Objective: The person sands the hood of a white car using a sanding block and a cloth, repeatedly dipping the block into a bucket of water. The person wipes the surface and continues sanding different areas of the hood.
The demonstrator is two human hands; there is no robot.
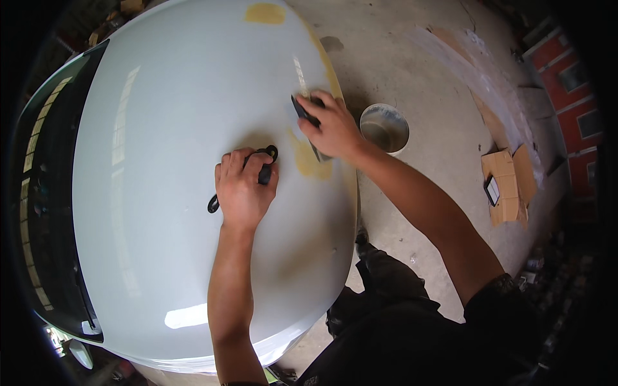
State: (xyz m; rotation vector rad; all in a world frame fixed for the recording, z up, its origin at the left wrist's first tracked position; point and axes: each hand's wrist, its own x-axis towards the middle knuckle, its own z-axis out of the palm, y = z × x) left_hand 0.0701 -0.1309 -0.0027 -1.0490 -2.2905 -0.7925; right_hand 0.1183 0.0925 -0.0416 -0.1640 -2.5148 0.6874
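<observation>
My right hand (336, 123) is closed round a long dark sanding block (308, 110), which lies along the front part of a white car hood (161, 186). Beside the block's near end is a yellow filler patch (312, 167). Further left, my left hand (246, 190) rests on the hood, its fingers curled over a black tool with rounded ends (214, 204). The hand covers most of that tool, so its kind is unclear. Another yellow patch (264, 13) marks the far part of the hood, and yellow also runs along its front edge.
A pale bucket (384, 128) stands on the concrete floor just past the hood's front edge. An opened cardboard box (502, 183) and crumpled plastic sheeting (489, 77) lie further right, near a red cabinet (573, 96). The dark windshield (48, 186) is at the left.
</observation>
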